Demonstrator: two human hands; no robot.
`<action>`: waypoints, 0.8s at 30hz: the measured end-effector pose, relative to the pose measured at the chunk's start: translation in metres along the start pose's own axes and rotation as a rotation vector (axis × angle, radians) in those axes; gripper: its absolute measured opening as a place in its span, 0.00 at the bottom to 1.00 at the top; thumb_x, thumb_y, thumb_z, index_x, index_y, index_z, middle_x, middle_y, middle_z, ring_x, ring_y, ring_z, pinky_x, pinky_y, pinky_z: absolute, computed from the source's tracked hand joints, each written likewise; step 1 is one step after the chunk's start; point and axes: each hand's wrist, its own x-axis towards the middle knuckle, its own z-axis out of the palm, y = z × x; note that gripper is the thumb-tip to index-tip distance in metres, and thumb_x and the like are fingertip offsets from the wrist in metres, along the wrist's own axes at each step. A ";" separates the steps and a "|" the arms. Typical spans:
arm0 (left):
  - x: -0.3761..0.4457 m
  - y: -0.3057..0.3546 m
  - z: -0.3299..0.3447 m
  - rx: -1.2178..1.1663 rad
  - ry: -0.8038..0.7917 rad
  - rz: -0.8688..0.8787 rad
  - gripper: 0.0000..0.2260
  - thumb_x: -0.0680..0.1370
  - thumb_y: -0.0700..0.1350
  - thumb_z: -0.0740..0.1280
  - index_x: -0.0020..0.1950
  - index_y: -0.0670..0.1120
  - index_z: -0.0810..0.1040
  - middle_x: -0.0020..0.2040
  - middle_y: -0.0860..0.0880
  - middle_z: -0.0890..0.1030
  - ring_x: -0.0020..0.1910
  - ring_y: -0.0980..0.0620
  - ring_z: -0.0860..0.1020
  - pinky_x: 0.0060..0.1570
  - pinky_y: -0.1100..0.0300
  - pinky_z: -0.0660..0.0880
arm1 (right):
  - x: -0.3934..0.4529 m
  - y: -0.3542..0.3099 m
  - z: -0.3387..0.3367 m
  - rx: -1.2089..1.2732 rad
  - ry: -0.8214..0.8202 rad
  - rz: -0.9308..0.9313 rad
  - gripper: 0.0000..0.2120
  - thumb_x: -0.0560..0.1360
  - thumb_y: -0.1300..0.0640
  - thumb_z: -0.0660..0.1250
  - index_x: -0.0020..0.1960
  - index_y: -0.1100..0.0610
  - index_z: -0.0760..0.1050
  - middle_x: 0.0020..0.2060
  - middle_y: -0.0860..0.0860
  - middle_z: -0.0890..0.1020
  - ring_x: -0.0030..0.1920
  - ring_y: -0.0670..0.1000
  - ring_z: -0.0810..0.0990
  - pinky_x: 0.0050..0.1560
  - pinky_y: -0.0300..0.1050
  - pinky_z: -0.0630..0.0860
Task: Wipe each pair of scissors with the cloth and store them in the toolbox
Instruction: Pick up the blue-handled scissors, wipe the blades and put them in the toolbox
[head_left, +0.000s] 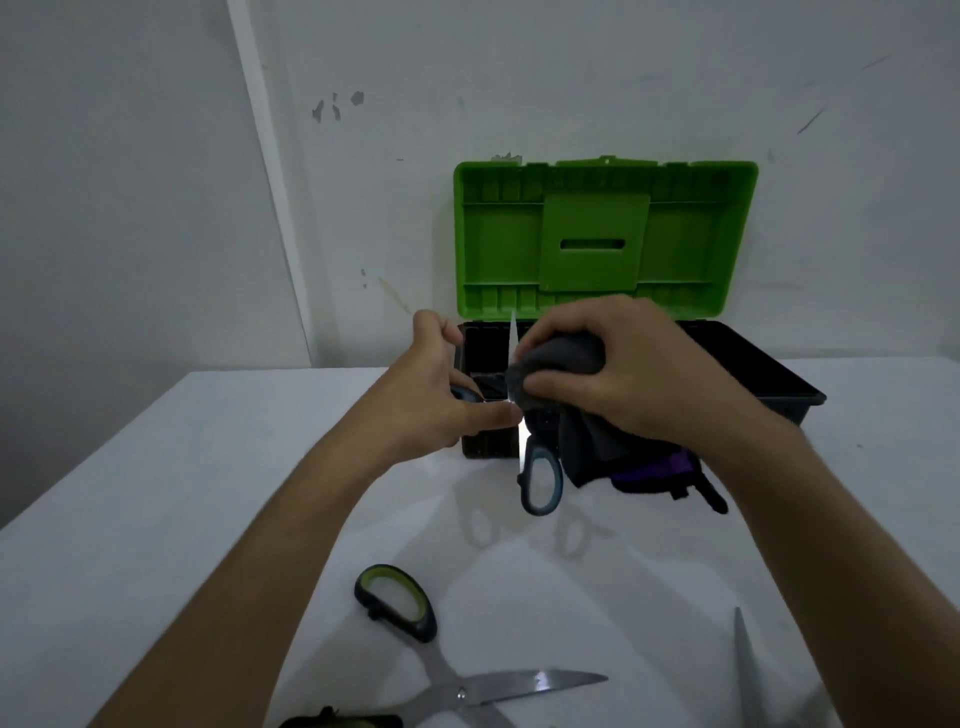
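Note:
I hold a pair of scissors with blue-grey handles (541, 480) opened wide in the air in front of the toolbox (769, 374). My left hand (441, 395) grips one handle. My right hand (613, 374) holds a grey cloth (566, 358) bunched around one blade, near the pivot. The other blade tip points up above the cloth. The toolbox has a black body and a green lid (605, 239) standing open against the wall. A second pair of scissors with green-black handles (457, 686) lies open on the white table, close to me.
A dark purple and black object (670, 473) lies on the table under my right wrist, against the toolbox front. A bare metal blade (745, 660) sticks up at the lower right. The white table (182, 493) meets the wall behind the toolbox.

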 end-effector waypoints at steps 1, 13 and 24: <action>0.000 0.000 0.000 0.010 0.001 0.015 0.31 0.68 0.51 0.78 0.57 0.51 0.57 0.46 0.45 0.81 0.33 0.56 0.74 0.33 0.63 0.72 | 0.000 -0.002 0.004 -0.020 -0.024 0.006 0.08 0.71 0.47 0.74 0.50 0.42 0.82 0.43 0.39 0.83 0.46 0.41 0.80 0.49 0.49 0.80; -0.005 0.009 0.013 0.121 0.036 0.152 0.30 0.70 0.53 0.76 0.55 0.51 0.56 0.42 0.48 0.82 0.36 0.52 0.78 0.37 0.61 0.75 | 0.000 0.010 0.004 -0.037 0.460 0.087 0.08 0.75 0.47 0.72 0.53 0.46 0.81 0.47 0.42 0.84 0.49 0.45 0.81 0.49 0.50 0.80; -0.005 0.002 0.009 0.112 0.026 0.169 0.29 0.70 0.50 0.77 0.54 0.50 0.56 0.39 0.49 0.83 0.31 0.56 0.74 0.33 0.65 0.70 | 0.002 0.004 0.011 -0.078 0.192 0.046 0.09 0.73 0.42 0.71 0.52 0.43 0.80 0.45 0.40 0.83 0.48 0.45 0.80 0.48 0.52 0.80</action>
